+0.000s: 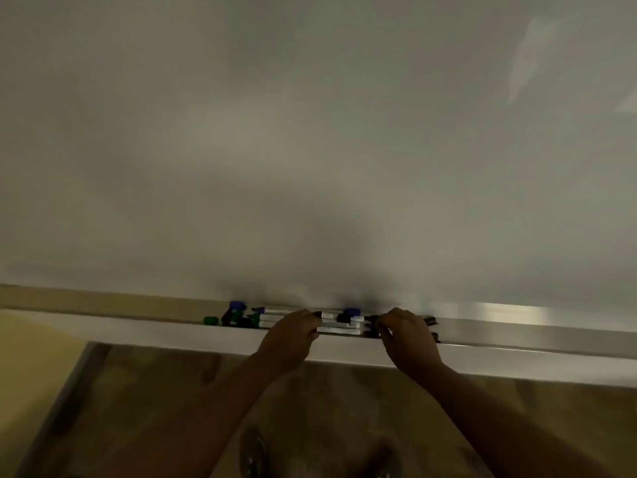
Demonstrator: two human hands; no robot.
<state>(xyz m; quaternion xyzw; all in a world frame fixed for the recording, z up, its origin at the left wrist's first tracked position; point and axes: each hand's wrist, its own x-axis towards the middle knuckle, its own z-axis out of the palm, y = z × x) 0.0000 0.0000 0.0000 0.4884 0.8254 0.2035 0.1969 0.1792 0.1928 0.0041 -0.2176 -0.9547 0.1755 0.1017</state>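
My left hand (293, 334) curls round one end of a white-barrelled marker pen (339, 329), and my right hand (406, 334) closes on its other, dark end. My hands are apart, with the barrel bare between them. The pen lies lengthwise in the pale metal tray (517, 334) along the foot of the whiteboard (310, 150), touching other pens behind it. To the left, a cluster of green- and blue-capped markers (241, 315) lies in the same tray. The brown wooden floor (155, 408) is below.
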